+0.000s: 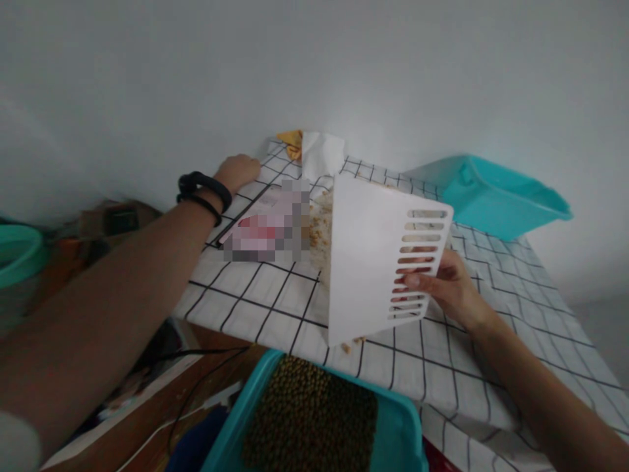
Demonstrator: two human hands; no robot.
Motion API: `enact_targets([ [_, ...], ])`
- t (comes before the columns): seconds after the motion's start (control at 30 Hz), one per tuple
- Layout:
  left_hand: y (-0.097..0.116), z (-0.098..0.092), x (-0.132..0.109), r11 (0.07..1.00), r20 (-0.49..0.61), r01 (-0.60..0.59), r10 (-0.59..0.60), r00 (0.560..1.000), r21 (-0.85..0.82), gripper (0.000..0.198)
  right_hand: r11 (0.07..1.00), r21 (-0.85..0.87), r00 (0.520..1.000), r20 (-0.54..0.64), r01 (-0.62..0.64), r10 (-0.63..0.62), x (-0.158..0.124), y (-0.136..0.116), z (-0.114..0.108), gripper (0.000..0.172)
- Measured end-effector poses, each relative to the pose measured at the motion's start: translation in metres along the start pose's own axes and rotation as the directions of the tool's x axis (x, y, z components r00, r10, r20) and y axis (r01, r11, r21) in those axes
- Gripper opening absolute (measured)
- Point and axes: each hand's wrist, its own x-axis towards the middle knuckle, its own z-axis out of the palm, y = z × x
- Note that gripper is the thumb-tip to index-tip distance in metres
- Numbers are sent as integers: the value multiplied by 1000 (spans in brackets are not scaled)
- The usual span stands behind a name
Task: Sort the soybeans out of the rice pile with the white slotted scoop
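My right hand (449, 285) grips a white plastic board with slots (373, 255), held upright on the checked tablecloth (255, 288) near its front edge. Tan grains (319, 229) lie heaped on the cloth just behind the board, and a few crumbs sit at the board's lower corner. My left hand (238, 172) reaches to the far left edge of the table, fingers curled over the cloth there. A black band is on that wrist. Below the table edge stands a teal bin (314, 419) filled with brownish-green pellets.
A second teal tub (496, 196) lies tilted at the table's back right against the white wall. A white cloth (319, 154) and a yellow scrap (292, 141) sit at the back edge. A teal rim (17, 252) and cables show at the left, below the table.
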Motion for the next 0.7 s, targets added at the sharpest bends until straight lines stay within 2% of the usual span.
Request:
enact_targets([
  [0.1,8,-9,-6,999,47,12,-14,999,41,52,999,-4,999,-4,-48,48,1,2,-2,13],
  [0.3,12,-15,-11,997,63,13,-18,998,71,51,983,-90,972,157,-161,174,-2,-1,-12,23],
  [0.37,11,-13,-10,997,55,16,-20,998,79,50,974,-120,937,272,-193,219,-3,-3,-10,27],
  [0.43,9,-11,-9,996,45,25,-29,999,86,50,967,-155,869,426,-201,249,-4,-5,-6,25],
  [0.5,8,-10,-8,996,36,28,-31,999,87,49,971,-153,828,508,-185,237,-4,-5,-2,22],
  [0.53,7,-9,-7,996,37,26,-29,999,86,48,974,-137,838,496,-181,225,-4,-4,-1,22],
  [0.57,6,-8,-6,996,40,21,-25,999,84,48,977,-111,871,443,-183,213,-4,-3,-1,24],
  [0.63,5,-6,-5,997,45,10,-13,999,78,47,984,-35,953,244,-175,178,-3,0,-4,28],
  [0.7,5,-6,-4,998,32,-5,3,999,65,48,991,27,991,22,-132,131,-1,1,-11,28],
])
